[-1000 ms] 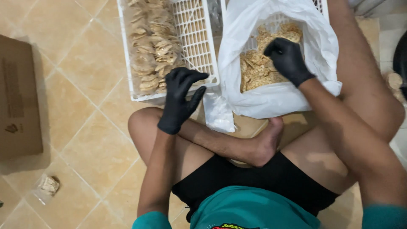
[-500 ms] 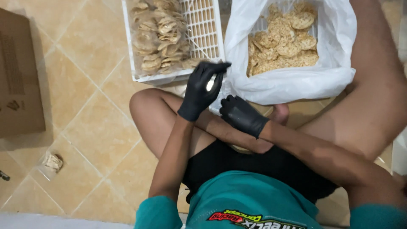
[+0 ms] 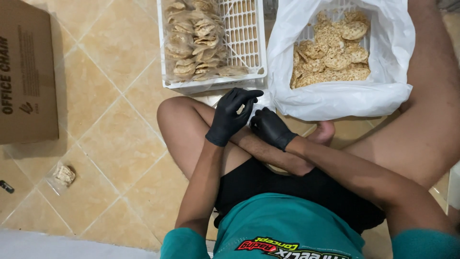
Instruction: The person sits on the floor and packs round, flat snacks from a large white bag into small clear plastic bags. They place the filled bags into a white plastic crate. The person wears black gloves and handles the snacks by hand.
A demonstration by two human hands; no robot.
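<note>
I sit cross-legged on a tiled floor, both hands in black gloves. My left hand (image 3: 232, 115) is raised over my left knee, fingers pinched on a small clear plastic bag (image 3: 239, 108) that barely shows. My right hand (image 3: 270, 127) is curled right beside it, fingertips at the same bag. Ahead on the right, a white crate lined with a big white plastic bag (image 3: 335, 98) holds loose round crackers (image 3: 330, 57). To its left, a white slatted crate (image 3: 244, 43) holds several small clear packs of crackers (image 3: 194, 41).
A brown cardboard box (image 3: 26, 76) lies flat at the left. One small packed bag of crackers (image 3: 62, 175) lies on the tiles near the bottom left. My bare knees and foot (image 3: 323, 134) lie just in front of the crates.
My right hand has come out of the big white bag of loose crackers and down to my left hand. The left hand took a small clear bag and now holds it over my knee.
</note>
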